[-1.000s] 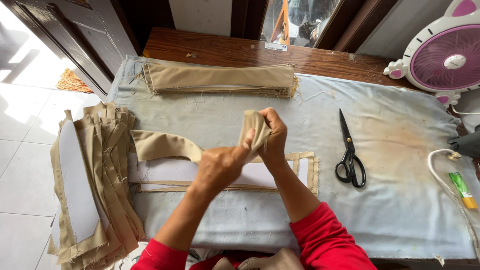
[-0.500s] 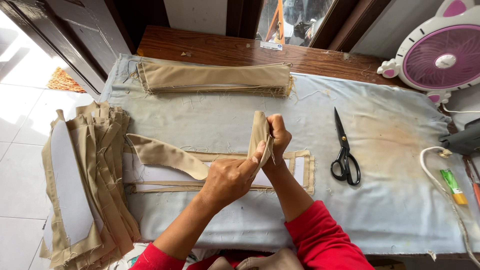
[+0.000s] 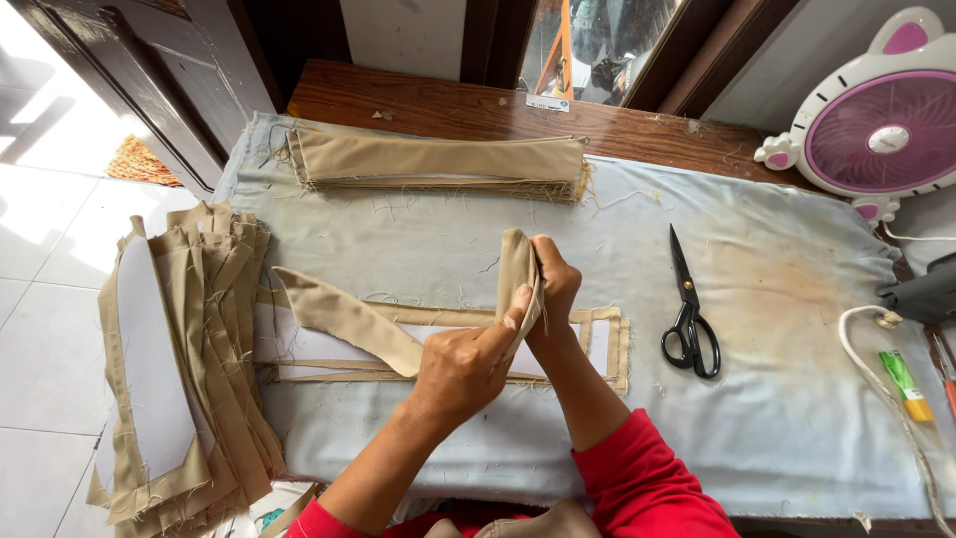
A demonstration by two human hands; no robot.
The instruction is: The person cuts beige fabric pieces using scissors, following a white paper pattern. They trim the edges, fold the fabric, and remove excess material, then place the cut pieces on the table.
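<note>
Hands first: we see the left hand (image 3: 460,367) pinching a khaki fabric strip (image 3: 398,324) with the thumb pressed along its fold, and the right hand (image 3: 554,289) closed around the strip's raised end, just above a flat khaki-edged piece (image 3: 607,344) on the grey table cloth (image 3: 777,418). Left, we spot stacked cut pieces (image 3: 204,329). Right, black scissors (image 3: 689,324). Farther back, a folded khaki bundle (image 3: 438,159) and pink fan (image 3: 886,134).

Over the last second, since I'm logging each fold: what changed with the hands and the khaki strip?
The left hand slid down the khaki strip, its thumb now pressing the fold, while the right hand kept pinching the raised end. The strip stands more upright and flatter. The scissors, folded pile and side stack stayed put.
</note>
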